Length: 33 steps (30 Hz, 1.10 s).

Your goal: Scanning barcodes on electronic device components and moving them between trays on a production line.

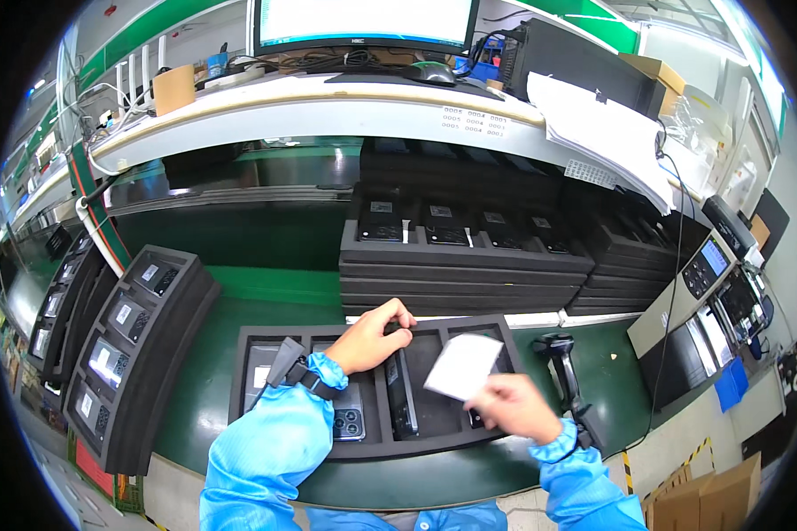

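White sheet (pixel 463 365) pinched in right hand (pixel 511 407). Left hand (pixel 372 339) curled at tilted smartphone (pixel 403 396) in foam tray (pixel 434 444); can't tell if gripping.

A green-topped table (pixel 624 380) filled the foreground, its surface glossy enough to catch pale reflections. Above its far side ran a white shelf (pixel 328 115) that curved through the wide lens, with a lit monitor (pixel 363 22) standing on it. Green beams (pixel 598 31) crossed the upper background, and a bright strip of light (pixel 775 80) showed near the upper right rim. On the left, a dark green post (pixel 97 212) with a reddish stripe leaned in the bent view. A beige and black printer (pixel 695 301) stood at the right. Below lay a pale grey floor (pixel 527 503), marked with yellow-and-black tape (pixel 627 469) beside an open cardboard box (pixel 708 491).
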### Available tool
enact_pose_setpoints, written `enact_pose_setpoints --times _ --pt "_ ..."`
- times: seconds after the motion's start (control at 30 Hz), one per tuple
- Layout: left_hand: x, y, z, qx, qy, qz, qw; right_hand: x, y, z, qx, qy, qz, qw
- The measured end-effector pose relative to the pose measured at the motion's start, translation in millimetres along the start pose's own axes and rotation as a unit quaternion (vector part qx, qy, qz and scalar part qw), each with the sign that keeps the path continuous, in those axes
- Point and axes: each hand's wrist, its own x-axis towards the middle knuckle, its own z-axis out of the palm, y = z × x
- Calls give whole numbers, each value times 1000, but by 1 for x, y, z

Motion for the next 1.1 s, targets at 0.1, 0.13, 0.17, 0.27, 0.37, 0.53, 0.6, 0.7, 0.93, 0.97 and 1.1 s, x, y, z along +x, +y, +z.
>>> enact_pose_setpoints --times 0.1,0.13,0.17,0.27,0.37,0.53,0.6,0.7,0.93,0.97,1.1 --pt "-1 0 -3 -3 1 4 1000 16 -13 20 -94 -176 2 980" --pt "-2 0 -4 -10 -1 -2 1000 19 -14 21 -163 -167 -42 971" --pt "-3 1 -4 10 3 6 1000 20 -14 22 -156 -168 -48 972" --pt "-3 3 -2 45 1 24 999 17 -8 21 -174 -163 -48 970" --pt "-3 6 -2 89 -10 11 996 7 7 16 -88 -66 11 994" --pt "-10 13 3 167 -48 7 985 -15 52 -29 -94 353 -66 928" --pt "-11 14 7 284 -43 25 957 -22 76 -54 -354 486 -89 794" --pt "-13 14 9 316 -65 9 946 -30 106 -79 -453 525 -33 720" --pt "-16 20 -5 309 -45 46 949 -26 90 -97 -247 407 118 872" --pt "-15 22 -14 296 -38 -1 954 -23 79 -90 -184 417 89 885" --pt "-33 28 -52 287 -3 -103 952 -23 24 -50 217 294 44 930"
